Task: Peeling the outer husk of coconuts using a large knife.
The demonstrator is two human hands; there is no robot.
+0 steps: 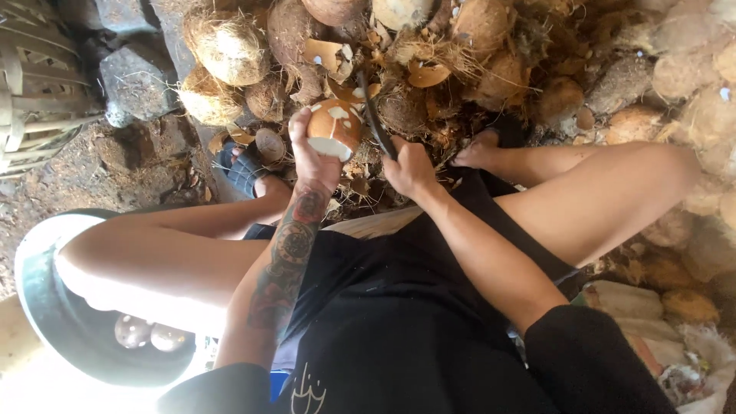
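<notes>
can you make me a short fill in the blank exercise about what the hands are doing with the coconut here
1. The left hand holds a round brown, partly peeled ____ with white patches.
2. The right hand grips a dark curved ____ whose tip reaches up beside the coconut.
3. Ahead of the feet lies a pile of fibrous brown coconut ____.
4. The dark round basin beside the left knee holds two pale round ____.

Missing words: coconut; blade; husks; balls

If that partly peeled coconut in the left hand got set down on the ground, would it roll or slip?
Probably it would roll: the coconut looks round, with no flat base showing. Its peeled white patches look smooth, so likely slippery, while the brown skin should grip better. The left hand cups it from below, suggesting some weight.
</notes>
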